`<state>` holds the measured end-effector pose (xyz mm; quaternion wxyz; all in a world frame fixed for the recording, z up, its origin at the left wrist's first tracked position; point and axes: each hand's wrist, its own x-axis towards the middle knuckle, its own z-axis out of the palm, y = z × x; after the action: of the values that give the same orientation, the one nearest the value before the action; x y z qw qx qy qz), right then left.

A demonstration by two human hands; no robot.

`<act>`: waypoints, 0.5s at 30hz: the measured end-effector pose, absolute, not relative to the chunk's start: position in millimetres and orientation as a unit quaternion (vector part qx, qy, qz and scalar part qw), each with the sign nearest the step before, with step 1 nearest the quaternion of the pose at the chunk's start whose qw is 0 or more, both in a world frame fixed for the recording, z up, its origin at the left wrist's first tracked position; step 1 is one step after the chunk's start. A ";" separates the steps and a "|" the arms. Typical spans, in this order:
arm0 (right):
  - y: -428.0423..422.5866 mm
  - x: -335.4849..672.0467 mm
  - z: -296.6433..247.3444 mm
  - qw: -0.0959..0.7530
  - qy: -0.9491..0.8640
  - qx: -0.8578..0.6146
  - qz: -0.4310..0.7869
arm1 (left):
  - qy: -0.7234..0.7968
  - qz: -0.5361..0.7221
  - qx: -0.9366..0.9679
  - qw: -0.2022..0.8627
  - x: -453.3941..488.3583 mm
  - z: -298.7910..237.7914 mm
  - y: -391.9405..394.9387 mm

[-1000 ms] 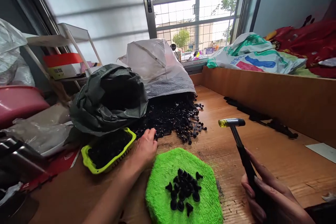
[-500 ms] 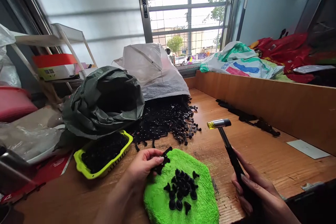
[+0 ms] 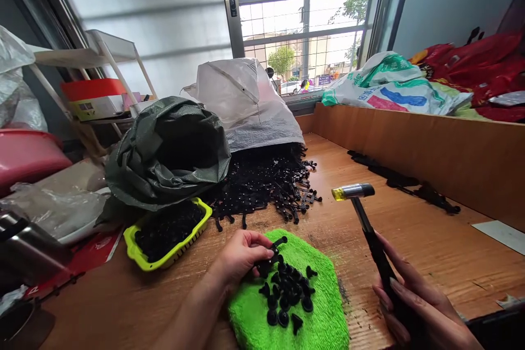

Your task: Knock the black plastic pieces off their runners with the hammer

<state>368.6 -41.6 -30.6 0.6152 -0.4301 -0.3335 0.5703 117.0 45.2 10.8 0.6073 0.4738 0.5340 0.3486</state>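
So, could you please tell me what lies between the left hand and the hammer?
In the head view: the green cloth with black parts on it, then a strip of tabletop.

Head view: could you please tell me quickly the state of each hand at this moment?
Left hand: closed, pinching a black piece above the green pad.
Right hand: closed, holding the hammer by its handle.

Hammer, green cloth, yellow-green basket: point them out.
Hammer (image 3: 375, 246), head view: black handle.
Green cloth (image 3: 325, 290), head view: bare area on its right side.
Yellow-green basket (image 3: 133, 248), head view: left end of rim.
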 end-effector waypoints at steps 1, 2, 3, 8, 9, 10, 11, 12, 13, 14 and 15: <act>-41.8 368.4 -31.0 0.615 -0.334 -0.430 0.570 | 0.536 0.348 0.475 0.605 117.5 10.9 45.1; -42.0 368.3 -31.4 0.615 -0.333 -0.431 0.570 | 0.539 0.347 0.476 0.602 118.0 10.8 45.1; -42.2 368.1 -31.7 0.615 -0.331 -0.435 0.568 | 0.542 0.346 0.477 0.600 118.5 10.6 45.1; -42.6 368.5 -31.2 0.603 -0.343 -0.460 0.554 | 0.535 0.328 0.501 0.596 120.4 8.7 46.3; -42.8 369.3 -31.0 0.598 -0.350 -0.466 0.550 | 0.533 0.324 0.503 0.598 120.4 8.5 46.6; -43.3 370.6 -30.8 0.589 -0.366 -0.475 0.541 | 0.532 0.320 0.503 0.601 120.2 8.5 46.8; -44.1 372.2 -30.7 0.577 -0.398 -0.484 0.525 | 0.532 0.317 0.503 0.604 119.8 8.7 46.9; -45.4 374.2 -30.6 0.559 -0.444 -0.492 0.498 | 0.529 0.315 0.502 0.607 119.3 9.0 46.8; -47.0 376.3 -30.3 0.538 -0.500 -0.501 0.459 | 0.525 0.316 0.502 0.610 118.9 9.5 46.6; -48.9 378.6 -29.7 0.513 -0.554 -0.507 0.415 | 0.519 0.318 0.504 0.613 118.5 10.0 46.3; -51.0 380.9 -28.5 0.489 -0.603 -0.512 0.369 | 0.514 0.319 0.506 0.615 118.2 10.6 46.1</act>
<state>380.9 -51.0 -28.5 0.4885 -0.5116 -0.6030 0.3688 118.2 46.1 10.6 0.6147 0.5056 0.5144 0.3191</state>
